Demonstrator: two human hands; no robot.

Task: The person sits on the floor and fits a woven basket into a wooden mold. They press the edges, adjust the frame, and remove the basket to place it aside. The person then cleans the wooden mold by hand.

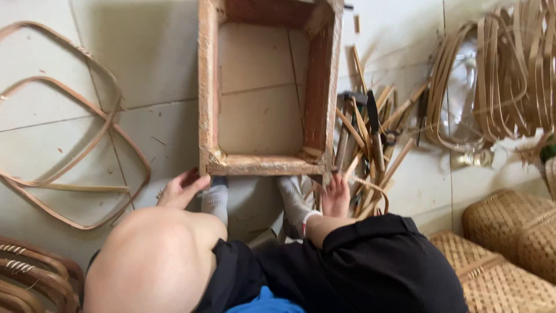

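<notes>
Bent cane hoops (69, 145) lie on the pale tiled floor (150, 64) at far left, with wrapped rattan rims (29, 275) near the lower left corner. Left hand (180, 190) rests open, fingers spread, at the near left corner of the open rectangular wooden frame (263, 165), which lies flat on the floor in the middle; it grips nothing. Two feet in white socks (217, 200) sit just below the frame's near rail. Right hand (336, 197) reaches down beside the frame's near right corner among loose bamboo strips and hand tools (370, 139); whether it clasps anything I cannot tell. Farther right stand coiled cane loops (498, 75), and woven wicker baskets (509, 243) lie nearest.
</notes>
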